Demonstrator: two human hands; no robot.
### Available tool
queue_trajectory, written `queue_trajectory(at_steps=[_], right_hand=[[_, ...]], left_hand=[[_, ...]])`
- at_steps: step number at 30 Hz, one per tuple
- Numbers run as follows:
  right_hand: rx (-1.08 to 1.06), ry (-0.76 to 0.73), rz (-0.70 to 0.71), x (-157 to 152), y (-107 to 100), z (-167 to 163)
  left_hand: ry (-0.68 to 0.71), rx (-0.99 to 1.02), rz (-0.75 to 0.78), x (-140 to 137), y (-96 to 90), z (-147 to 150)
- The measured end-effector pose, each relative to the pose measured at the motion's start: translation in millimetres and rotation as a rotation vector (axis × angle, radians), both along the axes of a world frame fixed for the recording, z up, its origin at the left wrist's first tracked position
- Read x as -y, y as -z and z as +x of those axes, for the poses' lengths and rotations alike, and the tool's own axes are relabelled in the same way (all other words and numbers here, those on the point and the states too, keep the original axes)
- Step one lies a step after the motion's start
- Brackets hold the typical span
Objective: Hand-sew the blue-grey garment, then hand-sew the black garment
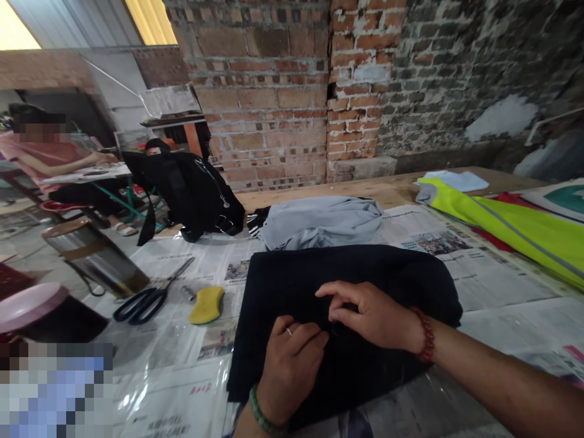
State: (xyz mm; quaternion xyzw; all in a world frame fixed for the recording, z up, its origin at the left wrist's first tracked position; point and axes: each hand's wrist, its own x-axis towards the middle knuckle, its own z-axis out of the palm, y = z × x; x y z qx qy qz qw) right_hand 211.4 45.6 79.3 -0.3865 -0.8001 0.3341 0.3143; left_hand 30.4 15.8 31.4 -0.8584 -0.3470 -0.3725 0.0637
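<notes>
Newspaper (171,368) lies under a folded black cloth (283,280). Over the cloth, the left hand (295,359) is curled narrow and the right hand (376,313) loosely bent; whether either grips anything, I cannot tell. Left of the cloth are a yellow sponge (206,305) and scissors (154,298); beyond it, grey fabric (319,222)

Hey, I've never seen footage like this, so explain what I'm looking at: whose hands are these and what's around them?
There's no machine here, just one person's bare hands. The single picture comes from a camera worn on their head, looking forward and down. The left hand, wearing a green bracelet, and the right hand, wearing a red one, are close together at some black cloth. Whether they pinch anything is too small to tell. Newspaper lies underneath, with scissors and a yellow sponge leftward, and gray cloth behind.
</notes>
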Motion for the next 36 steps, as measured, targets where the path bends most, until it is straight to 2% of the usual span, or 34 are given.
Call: queue_trajectory(at_steps=[7, 13, 15, 18, 20, 23, 28, 36], right_hand=[[0.04, -0.02, -0.006, 4, 0, -8], [0.078, -0.06, 0.035, 4, 10, -10], [0.08, -0.009, 0.131, 3, 12, -5], [0.024, 0.096, 0.314, 2, 12, 6], [-0.006, 0.087, 0.401, 5, 14, 11], [0.039, 0.028, 0.467, 14, 21, 11], [0.093, 0.083, 0.556, 21, 34, -8], [0.071, 0.191, 0.702, 23, 42, -24]], left_hand=[[0.007, 0.01, -0.06, 1, 2.5, 2], [0.01, 0.137, -0.104, -2, -0.2, -2], [0.009, 0.207, -0.198, -3, -1.9, -3], [0.027, 0.352, -0.463, -5, -6.7, -5], [0.026, 0.432, -0.629, -5, -10.1, -5], [0.005, 0.519, -0.801, -7, -12.2, -6], [0.011, 0.609, -0.96, -8, -8.0, -6], [0.097, 0.696, -1.063, -9, -6.5, -7]])
